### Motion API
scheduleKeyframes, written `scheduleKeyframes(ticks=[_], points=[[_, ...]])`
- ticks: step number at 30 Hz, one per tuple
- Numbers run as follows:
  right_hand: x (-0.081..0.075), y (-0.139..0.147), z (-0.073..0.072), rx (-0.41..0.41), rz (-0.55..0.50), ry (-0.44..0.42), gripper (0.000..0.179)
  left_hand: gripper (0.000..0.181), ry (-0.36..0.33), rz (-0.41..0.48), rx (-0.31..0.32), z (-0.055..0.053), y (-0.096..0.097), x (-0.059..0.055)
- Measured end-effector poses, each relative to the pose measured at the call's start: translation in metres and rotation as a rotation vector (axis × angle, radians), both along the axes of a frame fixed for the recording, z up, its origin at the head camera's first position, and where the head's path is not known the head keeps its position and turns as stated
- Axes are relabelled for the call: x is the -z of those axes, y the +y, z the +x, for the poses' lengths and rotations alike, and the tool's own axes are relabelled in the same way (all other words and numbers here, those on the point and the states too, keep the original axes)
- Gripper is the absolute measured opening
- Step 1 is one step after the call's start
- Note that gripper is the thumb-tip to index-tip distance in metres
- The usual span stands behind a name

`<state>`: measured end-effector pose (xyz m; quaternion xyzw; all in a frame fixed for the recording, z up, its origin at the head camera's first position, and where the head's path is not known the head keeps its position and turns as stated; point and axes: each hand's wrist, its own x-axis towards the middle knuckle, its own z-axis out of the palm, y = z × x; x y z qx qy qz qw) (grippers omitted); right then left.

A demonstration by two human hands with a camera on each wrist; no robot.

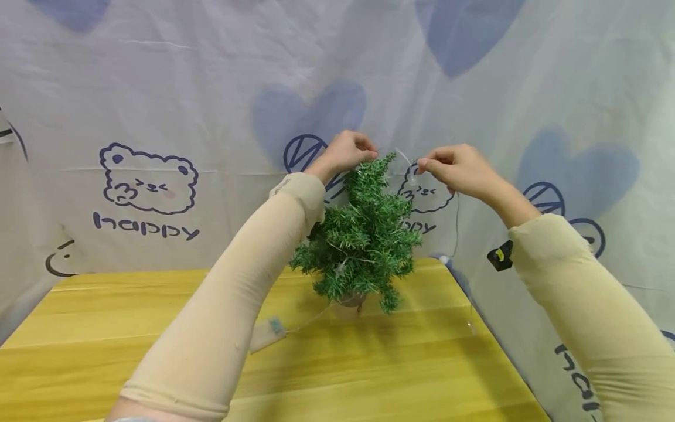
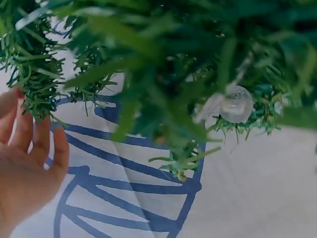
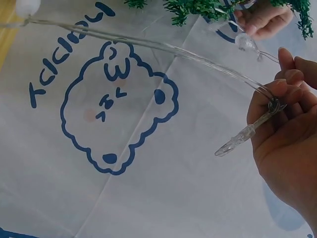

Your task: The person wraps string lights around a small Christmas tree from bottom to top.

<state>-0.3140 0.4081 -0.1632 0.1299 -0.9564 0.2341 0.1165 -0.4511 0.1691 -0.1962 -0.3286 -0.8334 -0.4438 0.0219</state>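
Observation:
A small green artificial Christmas tree (image 1: 369, 234) stands in a pot on the table. At its top, my left hand (image 1: 345, 151) pinches a branch tip between thumb and fingers; the left wrist view shows those fingers (image 2: 60, 148) against the needles. To the right of the treetop, my right hand (image 1: 459, 170) pinches the thin clear wire of a string light (image 3: 148, 43). One stretch of it runs from these fingers to the tree, with a clear bulb (image 3: 245, 41) on it. Another length hangs down on the right. A round bulb (image 2: 237, 104) sits among the branches.
A white battery box (image 1: 267, 334) lies on the yellow wood-grain table (image 1: 401, 375), left of the pot, with its wire leading to the tree. Behind hangs a pale printed curtain (image 1: 211, 88) with hearts and bear faces. A bulb (image 1: 471, 325) shows near the table's right edge.

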Motion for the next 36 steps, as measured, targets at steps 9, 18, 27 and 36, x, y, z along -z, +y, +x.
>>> scheduleKeyframes(ticks=[9, 18, 27, 36], points=[[0.005, -0.002, -0.001, -0.005, -0.008, 0.024, 0.043, 0.033, -0.199, 0.075, 0.101, 0.001, -0.004, -0.003], [0.007, -0.001, -0.001, -0.004, -0.02, 0.006, 0.043, 0.025, -0.247, -0.005, 0.063, -0.006, -0.012, 0.003], [0.005, -0.005, -0.005, -0.011, 0.039, -0.003, 0.04, 0.025, -0.296, 0.046, 0.069, -0.014, -0.029, 0.018], [0.002, -0.01, -0.013, -0.02, 0.1, -0.022, 0.037, 0.027, -0.279, 0.065, 0.029, -0.015, -0.035, 0.025]])
